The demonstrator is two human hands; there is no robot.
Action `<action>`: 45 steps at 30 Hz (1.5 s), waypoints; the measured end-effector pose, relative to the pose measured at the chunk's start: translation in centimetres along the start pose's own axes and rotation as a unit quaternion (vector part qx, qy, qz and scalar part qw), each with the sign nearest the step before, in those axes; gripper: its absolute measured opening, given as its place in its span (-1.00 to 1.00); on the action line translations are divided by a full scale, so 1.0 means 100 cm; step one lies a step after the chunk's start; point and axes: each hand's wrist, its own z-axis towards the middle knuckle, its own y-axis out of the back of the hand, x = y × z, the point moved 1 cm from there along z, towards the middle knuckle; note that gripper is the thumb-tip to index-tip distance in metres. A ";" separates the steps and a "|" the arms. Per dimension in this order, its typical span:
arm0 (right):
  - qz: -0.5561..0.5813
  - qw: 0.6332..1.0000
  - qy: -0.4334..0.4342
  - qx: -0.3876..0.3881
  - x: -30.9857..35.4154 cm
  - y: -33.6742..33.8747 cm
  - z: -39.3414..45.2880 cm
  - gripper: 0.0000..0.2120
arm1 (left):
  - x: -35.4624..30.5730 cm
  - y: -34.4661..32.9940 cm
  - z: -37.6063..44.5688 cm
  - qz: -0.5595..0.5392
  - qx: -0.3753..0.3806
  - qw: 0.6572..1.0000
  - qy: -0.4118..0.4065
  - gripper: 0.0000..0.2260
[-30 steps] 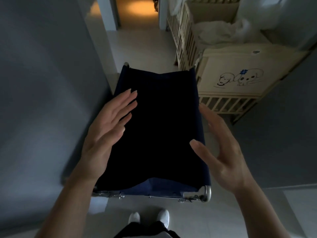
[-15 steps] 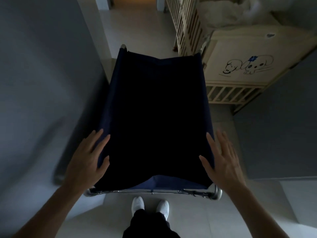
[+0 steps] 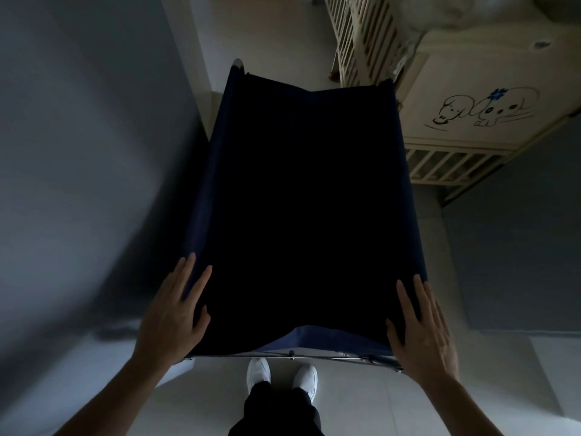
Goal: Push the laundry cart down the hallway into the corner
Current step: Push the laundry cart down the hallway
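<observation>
Left hand (image 3: 171, 313) and right hand (image 3: 421, 325) lie flat, fingers spread, on the near corners of the laundry cart (image 3: 301, 199), clasping nothing. Grey wall (image 3: 78, 152) close beside left hand; cream crib (image 3: 465, 114) ahead of right hand, touching the cart's far corner.

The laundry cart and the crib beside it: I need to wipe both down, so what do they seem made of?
Laundry cart: dark navy matte fabric, sagging at the near edge, over a shiny metal-looking frame rail. Crib: cream painted wood or board, judging by slats and a flat panel with printed puppies.
</observation>
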 end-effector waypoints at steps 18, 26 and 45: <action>-0.040 0.999 0.000 -0.018 -0.014 -0.002 0.038 -0.29 | 0.005 -0.007 0.034 0.027 -0.013 0.999 0.013 -0.38; -0.050 0.998 0.022 -0.024 -0.023 -0.002 0.075 -0.29 | 0.003 -0.008 0.066 0.055 -0.013 0.998 0.020 -0.33; -0.045 0.997 0.053 -0.031 -0.039 0.009 0.168 -0.30 | -0.011 -0.001 0.138 0.040 -0.025 0.997 0.061 -0.29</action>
